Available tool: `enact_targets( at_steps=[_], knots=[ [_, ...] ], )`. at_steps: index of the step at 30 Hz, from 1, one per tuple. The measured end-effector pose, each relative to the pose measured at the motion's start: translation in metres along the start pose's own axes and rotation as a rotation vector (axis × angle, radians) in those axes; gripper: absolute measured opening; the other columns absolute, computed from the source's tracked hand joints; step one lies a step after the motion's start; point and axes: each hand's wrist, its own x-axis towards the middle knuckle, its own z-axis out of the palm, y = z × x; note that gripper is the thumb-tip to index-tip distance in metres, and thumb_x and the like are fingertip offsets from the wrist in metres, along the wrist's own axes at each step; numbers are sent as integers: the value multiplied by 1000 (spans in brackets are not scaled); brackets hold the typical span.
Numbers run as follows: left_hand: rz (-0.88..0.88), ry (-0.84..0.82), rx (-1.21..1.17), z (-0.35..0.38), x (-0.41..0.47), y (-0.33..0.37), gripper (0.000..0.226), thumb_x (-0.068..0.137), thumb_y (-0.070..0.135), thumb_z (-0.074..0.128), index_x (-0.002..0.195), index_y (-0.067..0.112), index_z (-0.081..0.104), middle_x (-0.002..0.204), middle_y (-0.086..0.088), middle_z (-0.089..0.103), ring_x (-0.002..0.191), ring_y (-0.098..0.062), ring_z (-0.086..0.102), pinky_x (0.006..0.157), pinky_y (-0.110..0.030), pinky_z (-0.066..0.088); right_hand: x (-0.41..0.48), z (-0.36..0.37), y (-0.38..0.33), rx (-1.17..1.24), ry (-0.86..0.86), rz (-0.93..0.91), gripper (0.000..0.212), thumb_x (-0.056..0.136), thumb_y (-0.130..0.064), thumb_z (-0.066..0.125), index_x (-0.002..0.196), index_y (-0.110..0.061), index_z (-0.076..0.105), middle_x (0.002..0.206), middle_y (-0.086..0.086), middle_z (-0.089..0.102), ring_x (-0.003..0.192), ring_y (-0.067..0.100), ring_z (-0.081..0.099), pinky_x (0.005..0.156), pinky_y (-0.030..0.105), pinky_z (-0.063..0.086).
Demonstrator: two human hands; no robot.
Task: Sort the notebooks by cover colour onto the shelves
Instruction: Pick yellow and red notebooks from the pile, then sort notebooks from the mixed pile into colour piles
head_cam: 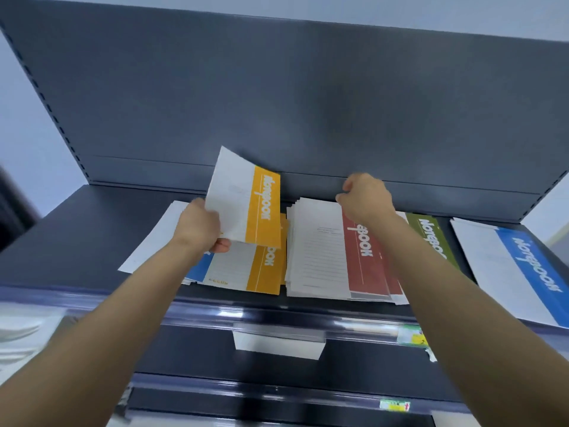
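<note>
**Status: Colour Sort**

Fingers (212, 221) and thumb of the left hand (197, 224) are clamped on the near corner of a yellow notebook (246, 204). It is held tilted, clear of the shelf (77, 235), above the yellow pile (264, 272).

Fingers (346, 188) of the right hand (365, 197) are curled at the far edge of the red stack (363, 260). Whether they grip it cannot be told.

Layout on the shelf, outward from the hands:
- The yellow pile and the red stack lie side by side, just apart.
- A blue notebook (195, 271) shows from under the left side of the yellow pile.
- A green notebook (431, 238) lies partly under the right side of the red stack.
- A second blue notebook (535, 272) lies at the far right.
</note>
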Motion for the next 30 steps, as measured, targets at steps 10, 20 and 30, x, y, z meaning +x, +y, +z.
enact_targets(
  at_steps=[10,20,30],
  knots=[
    [-172,-81,371,24,7,-55,14,93,13,51,102,2,48,87,-14,61,49,-28,62,51,-34,58,-2,-12,-18,67,-35,-119,22,88,-12,54,106,-1,62,102,14,66,96,35,61,87,43,51],
    [137,140,1134,13,-10,-27,32,95,30,52,116,6,49,113,-10,57,101,-28,59,68,-30,38,-15,-18,-68,-98,-88,-406,26,96,-25,52,113,-8,59,109,13,64,100,32,57,89,37,44],
    [360,649,1260,-159,-86,32,17,90,23,57,100,12,49,86,-5,38,94,-30,50,59,-32,28,-89,-45,-237,-304,185,-959,18,92,-24,58,109,-18,56,83,1,46,82,22,36,72,32,23]
  ],
)
